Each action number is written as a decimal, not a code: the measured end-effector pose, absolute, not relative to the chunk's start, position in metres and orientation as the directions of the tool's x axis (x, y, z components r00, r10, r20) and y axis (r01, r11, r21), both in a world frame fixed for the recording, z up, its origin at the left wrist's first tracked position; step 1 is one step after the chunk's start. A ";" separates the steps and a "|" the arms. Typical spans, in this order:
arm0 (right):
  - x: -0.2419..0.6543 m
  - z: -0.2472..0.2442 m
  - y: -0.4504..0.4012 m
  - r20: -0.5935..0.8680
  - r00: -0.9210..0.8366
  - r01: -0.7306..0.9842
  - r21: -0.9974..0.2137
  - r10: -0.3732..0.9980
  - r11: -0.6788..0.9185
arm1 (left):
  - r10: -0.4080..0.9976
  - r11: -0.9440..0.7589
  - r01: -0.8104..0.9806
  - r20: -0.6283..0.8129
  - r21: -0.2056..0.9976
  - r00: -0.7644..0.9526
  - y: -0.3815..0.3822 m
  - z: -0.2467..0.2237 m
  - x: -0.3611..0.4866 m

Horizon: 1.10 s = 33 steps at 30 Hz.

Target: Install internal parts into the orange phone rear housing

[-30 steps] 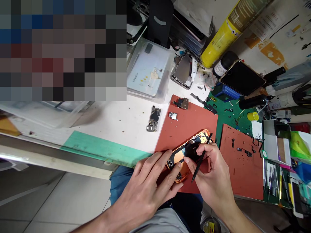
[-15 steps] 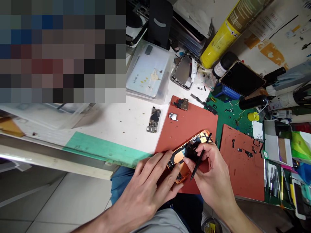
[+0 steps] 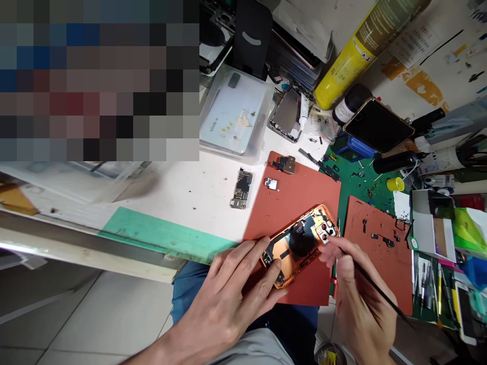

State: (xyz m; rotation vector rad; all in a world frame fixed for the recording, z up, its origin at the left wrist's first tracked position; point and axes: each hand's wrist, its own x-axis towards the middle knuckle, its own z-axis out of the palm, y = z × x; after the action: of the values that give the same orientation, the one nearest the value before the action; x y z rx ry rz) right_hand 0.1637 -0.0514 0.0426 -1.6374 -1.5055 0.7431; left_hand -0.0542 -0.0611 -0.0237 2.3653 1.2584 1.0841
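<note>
An orange phone housing (image 3: 288, 259), its inside facing up with a round black pad and flex parts, lies tilted over the front of the red mat. My left hand (image 3: 238, 286) grips its lower left end, the fingers over the near part and the thumb along the front edge. At the camera end, my right hand (image 3: 361, 294) is close to the housing's right corner, slightly blurred. A slim black pointed tool (image 3: 376, 288) lies across this hand, pointing down to the right; whether it is a spudger or tweezers I cannot tell. Its fingertips may touch the housing's edge.
On the red mat (image 3: 258, 215) sit a camera module (image 3: 285, 165) and a small silver part (image 3: 271, 183). A logic board (image 3: 241, 188) lies left of it. A second red mat (image 3: 384, 279) with small parts is at right, beside several tools (image 3: 429, 286).
My right hand has moved right, off the middle of the housing, and the black tool has swung to point down right. The housing's camera end is uncovered. My left hand stays in place.
</note>
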 end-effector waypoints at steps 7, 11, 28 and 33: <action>0.150 0.028 -0.075 0.074 0.220 0.374 -0.927 0.973 -0.014 | 0.805 -0.582 0.624 0.479 0.521 0.350 -0.061 -0.026 -0.052; 0.142 0.018 -0.077 -0.013 0.301 0.287 -0.952 0.954 -0.103 | 0.816 -0.567 0.633 0.460 0.526 0.349 -0.061 -0.026 -0.053; 0.142 0.024 -0.063 -0.201 0.243 0.156 -0.957 0.949 -0.243 | 0.796 -0.593 0.623 0.486 0.510 0.361 -0.059 -0.025 -0.054; 0.143 0.023 -0.064 -0.246 0.262 0.128 -0.949 0.933 -0.287 | 0.800 -0.589 0.624 0.480 0.513 0.360 -0.059 -0.025 -0.054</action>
State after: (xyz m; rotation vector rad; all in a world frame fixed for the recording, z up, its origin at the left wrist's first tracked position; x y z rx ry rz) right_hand 0.1426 -0.0641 0.0230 -1.6382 -0.9977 1.1308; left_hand -0.0537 -0.0588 -0.0250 2.3808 1.2738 1.0498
